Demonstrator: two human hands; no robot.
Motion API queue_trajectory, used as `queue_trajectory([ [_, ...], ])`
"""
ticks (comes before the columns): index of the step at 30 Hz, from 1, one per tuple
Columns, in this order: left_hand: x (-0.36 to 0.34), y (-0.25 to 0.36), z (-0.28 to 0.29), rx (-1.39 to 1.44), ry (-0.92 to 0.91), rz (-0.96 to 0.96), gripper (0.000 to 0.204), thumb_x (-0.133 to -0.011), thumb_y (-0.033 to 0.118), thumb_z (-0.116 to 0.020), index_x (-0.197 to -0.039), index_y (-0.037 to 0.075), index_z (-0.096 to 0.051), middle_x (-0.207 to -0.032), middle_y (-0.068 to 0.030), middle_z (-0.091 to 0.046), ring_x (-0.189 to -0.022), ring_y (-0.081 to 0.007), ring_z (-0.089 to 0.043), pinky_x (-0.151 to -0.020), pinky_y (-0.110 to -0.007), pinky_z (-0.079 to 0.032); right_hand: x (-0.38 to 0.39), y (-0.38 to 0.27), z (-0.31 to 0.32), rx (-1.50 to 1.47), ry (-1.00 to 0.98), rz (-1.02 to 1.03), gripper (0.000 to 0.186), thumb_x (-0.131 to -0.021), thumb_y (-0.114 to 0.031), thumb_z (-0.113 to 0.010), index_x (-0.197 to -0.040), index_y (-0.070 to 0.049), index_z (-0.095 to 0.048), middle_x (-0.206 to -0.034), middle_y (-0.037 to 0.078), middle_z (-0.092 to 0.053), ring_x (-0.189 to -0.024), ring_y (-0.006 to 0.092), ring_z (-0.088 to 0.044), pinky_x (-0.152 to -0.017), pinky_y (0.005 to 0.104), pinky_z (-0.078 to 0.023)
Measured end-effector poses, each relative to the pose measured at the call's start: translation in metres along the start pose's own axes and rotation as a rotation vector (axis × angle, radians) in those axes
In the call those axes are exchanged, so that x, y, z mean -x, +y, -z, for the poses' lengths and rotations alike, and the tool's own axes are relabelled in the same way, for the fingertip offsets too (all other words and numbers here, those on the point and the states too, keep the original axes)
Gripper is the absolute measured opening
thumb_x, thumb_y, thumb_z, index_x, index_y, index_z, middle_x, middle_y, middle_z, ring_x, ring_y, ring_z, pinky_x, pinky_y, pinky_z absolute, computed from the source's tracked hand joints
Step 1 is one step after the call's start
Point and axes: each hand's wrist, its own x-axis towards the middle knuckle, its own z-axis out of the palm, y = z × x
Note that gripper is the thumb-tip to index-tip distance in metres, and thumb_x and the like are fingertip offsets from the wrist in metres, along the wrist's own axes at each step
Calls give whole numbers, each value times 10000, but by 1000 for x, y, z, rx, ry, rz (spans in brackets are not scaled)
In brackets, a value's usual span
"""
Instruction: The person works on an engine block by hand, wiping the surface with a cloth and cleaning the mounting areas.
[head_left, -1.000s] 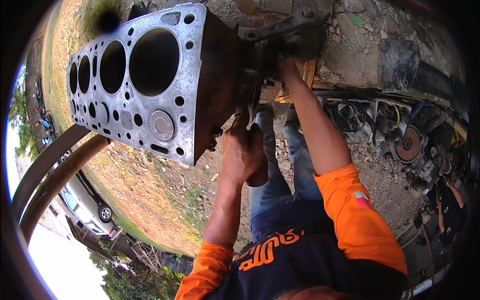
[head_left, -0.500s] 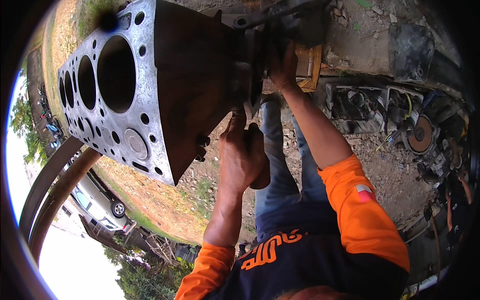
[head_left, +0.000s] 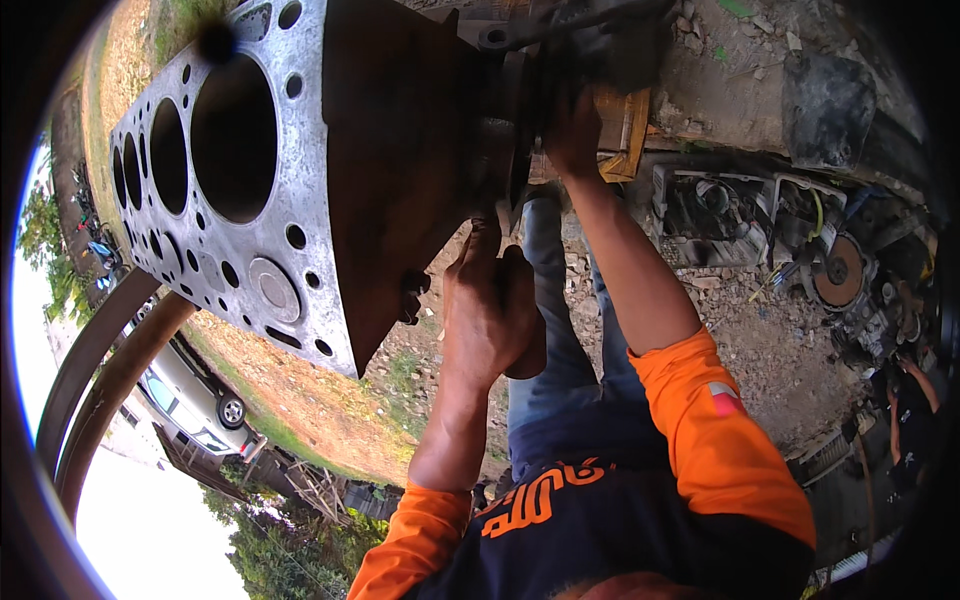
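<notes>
A large engine block (head_left: 357, 180) fills the upper left, its pale top face with large bores toward the left and its dark side toward the right. Below its dark lower part, my left hand (head_left: 480, 310) is closed around a dark, rounded object (head_left: 525, 360), index finger reaching up to the block. My right hand (head_left: 572, 140) reaches up into shadowed metal parts (head_left: 520, 70) at the block's right end; its fingertips are hidden in the dark.
Curved metal bars (head_left: 110, 350) support the left side. Grimy engine parts (head_left: 835, 270) and a dark plate (head_left: 830, 110) lie on rubble at right. A wooden piece (head_left: 625, 130) is behind my right hand. Another person's arm (head_left: 920, 380) shows at far right. A car (head_left: 200, 400) stands beyond.
Since one second ago, the block has turned, showing much more dark side and a narrower top face. Both hands stay on the same areas; little differs from half a second ago.
</notes>
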Motion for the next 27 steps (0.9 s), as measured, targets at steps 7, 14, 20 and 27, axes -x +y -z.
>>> queue_trajectory([
  [7,-3,-2,4,13,-20,-10,549,-887,50,-509,-1402,-111,-409,-508,-137,-535,-446,-133,-510,-446,-321,-401,-6,12,5,481,-40,281,370,-975,-211,-505,-1313,-62,-496,-1031,219,-634,-1006,420,-635,-837,481,-513],
  [14,-2,-1,0,19,-8,-3,571,-884,49,-507,-1423,-101,-392,-496,-120,-525,-449,-108,-493,-440,-310,-386,-24,18,9,517,-235,-6,345,-963,-300,-499,-1240,-96,-516,-1103,230,-636,-987,475,-621,-829,550,-497],
  [20,-2,-3,0,0,-2,24,583,-886,48,-508,-1440,-82,-386,-509,-90,-529,-474,-86,-483,-462,-289,-397,-53,26,7,733,-529,-17,355,-928,-284,-508,-1219,-100,-595,-1215,251,-626,-1126,464,-587,-941,536,-487],
  [27,-2,-1,0,68,-19,22,566,-907,43,-501,-1450,-66,-385,-528,-68,-542,-492,-76,-476,-471,-277,-397,-71,68,18,588,-366,34,342,-946,-284,-487,-1175,-75,-630,-1143,249,-652,-1109,454,-597,-918,512,-494],
])
